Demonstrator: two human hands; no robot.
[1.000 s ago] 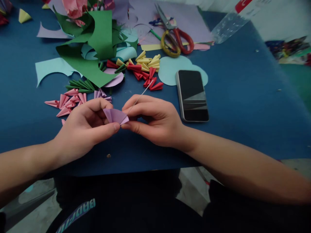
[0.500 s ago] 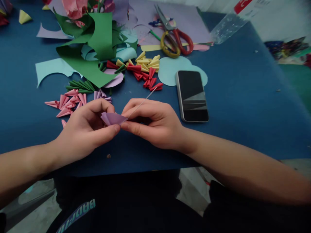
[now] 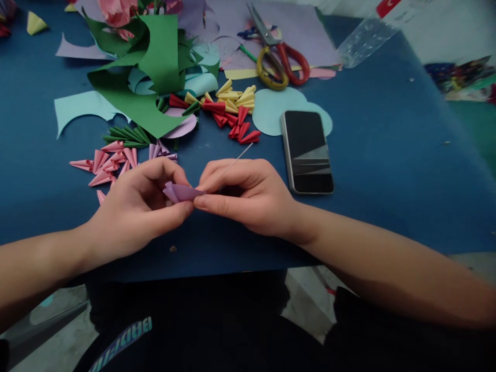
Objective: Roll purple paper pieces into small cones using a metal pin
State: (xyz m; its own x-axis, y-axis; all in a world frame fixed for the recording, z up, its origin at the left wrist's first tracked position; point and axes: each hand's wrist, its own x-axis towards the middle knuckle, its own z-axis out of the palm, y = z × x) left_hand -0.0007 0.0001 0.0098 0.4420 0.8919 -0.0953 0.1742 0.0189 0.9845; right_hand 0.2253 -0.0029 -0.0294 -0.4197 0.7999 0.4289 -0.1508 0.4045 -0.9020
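Between my two hands is a piece of purple paper (image 3: pixel 181 192), curled into a cone that narrows toward the right. My left hand (image 3: pixel 145 201) is closed on its wide end, thumb below and bent fingers behind. The fingertips of my right hand (image 3: pixel 248 194) pinch the narrow end together with a thin pale stick (image 3: pixel 236 161), which slants up to the right. Beyond my left hand lie several pink paper cones (image 3: pixel 103 178), green paper cones (image 3: pixel 127 135) and a few purple cones (image 3: pixel 158 151).
Red paper cones (image 3: pixel 240 124) and yellow paper cones (image 3: pixel 236 97) lie ahead. A phone (image 3: pixel 308 152) rests partly on a light blue paper shape (image 3: pixel 273 111). Open scissors (image 3: pixel 271 57), green paper scraps (image 3: pixel 163 57) and a clear plastic bottle (image 3: pixel 366 44) are farther back on the blue table (image 3: pixel 399 181).
The purple paper has been rolled tighter and looks narrower. The thin stick has turned slightly and less of it shows. Both hands stay almost in place.
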